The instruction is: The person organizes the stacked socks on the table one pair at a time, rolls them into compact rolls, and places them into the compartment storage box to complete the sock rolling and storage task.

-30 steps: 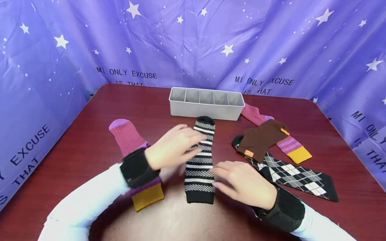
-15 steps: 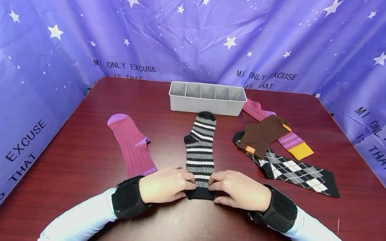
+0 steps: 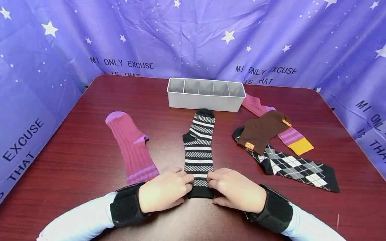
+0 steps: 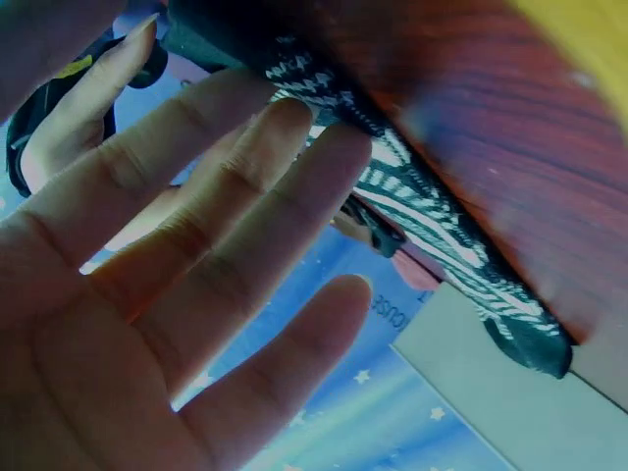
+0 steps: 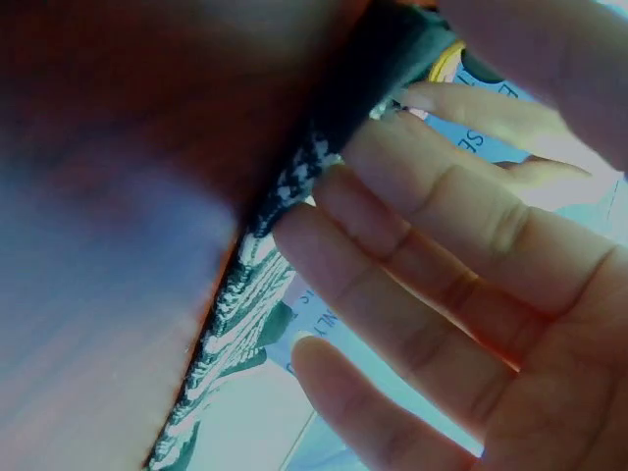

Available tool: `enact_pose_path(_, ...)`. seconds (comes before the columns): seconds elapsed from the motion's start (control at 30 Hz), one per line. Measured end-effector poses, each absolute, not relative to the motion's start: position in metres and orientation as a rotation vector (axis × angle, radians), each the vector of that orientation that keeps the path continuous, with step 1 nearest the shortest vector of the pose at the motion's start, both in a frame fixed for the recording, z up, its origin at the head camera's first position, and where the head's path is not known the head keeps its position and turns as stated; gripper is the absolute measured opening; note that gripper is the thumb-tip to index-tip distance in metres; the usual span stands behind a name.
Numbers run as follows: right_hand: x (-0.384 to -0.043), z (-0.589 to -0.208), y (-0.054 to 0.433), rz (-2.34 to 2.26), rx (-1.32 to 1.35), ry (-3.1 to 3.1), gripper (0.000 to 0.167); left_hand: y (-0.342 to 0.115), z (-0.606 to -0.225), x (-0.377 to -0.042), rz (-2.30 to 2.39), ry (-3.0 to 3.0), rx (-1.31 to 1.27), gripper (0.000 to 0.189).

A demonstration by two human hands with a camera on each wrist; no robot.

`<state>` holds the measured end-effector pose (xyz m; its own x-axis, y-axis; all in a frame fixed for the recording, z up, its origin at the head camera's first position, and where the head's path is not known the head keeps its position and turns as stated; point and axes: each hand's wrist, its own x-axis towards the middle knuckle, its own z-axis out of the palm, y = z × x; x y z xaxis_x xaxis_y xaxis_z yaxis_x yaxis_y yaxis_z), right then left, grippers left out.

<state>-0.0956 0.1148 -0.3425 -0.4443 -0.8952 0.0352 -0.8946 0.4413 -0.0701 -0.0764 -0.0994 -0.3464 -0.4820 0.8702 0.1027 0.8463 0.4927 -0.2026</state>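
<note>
A black sock with white and grey stripes (image 3: 198,157) lies flat in the middle of the table, its toe toward the grey box and its black cuff toward the person. My left hand (image 3: 166,188) touches the left edge of the sock just above the cuff. At the opposite edge, my right hand (image 3: 238,189) touches it at the same height. Both wrist views show nearly straight fingers (image 4: 285,216) with their tips at the striped fabric (image 5: 257,285). Part of a pink sock with purple bands (image 3: 132,150) is hidden behind my left hand and wrist.
Behind the striped sock stands a grey divided box (image 3: 205,102). On the right, a brown sock (image 3: 262,130) overlaps a black-and-white argyle sock (image 3: 298,167) and another pink sock with a yellow cuff (image 3: 301,146). A purple starry curtain (image 3: 193,40) hangs behind the table.
My left hand has come down from over the upper part of the striped sock to its left edge near the cuff. My right hand has moved slightly down toward the cuff.
</note>
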Motion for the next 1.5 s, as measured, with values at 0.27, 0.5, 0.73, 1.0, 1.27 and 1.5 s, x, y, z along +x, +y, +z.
enact_pose_path(0.27,-0.087,-0.344,0.111,-0.02,-1.775,2.679,0.022,-0.093,-0.347,-0.065,0.241,-2.474,-1.462,0.016)
enact_pose_path(0.5,-0.085,-0.349,0.11,-0.123,-1.871,2.714,0.014,-0.089,-0.346,-0.063,0.221,-2.473,-1.477,0.012)
enact_pose_path(0.73,-0.087,-0.346,0.112,-0.225,-1.881,2.675,0.011,-0.091,-0.349,-0.066,0.111,-2.439,-1.49,0.008)
enact_pose_path(1.0,-0.087,-0.336,0.116,-0.423,-1.738,2.501,0.019,-0.097,-0.346,-0.072,-0.178,-2.55,-1.626,0.008)
enact_pose_path(1.27,-0.091,-0.341,0.115,-0.419,-1.767,2.607,0.017,-0.096,-0.351,-0.077,-0.466,-2.694,-1.516,0.017)
enact_pose_path(1.5,-0.096,-0.349,0.114,-0.26,-1.686,2.72,0.015,-0.097,-0.352,-0.077,-0.254,-2.628,-1.449,0.009)
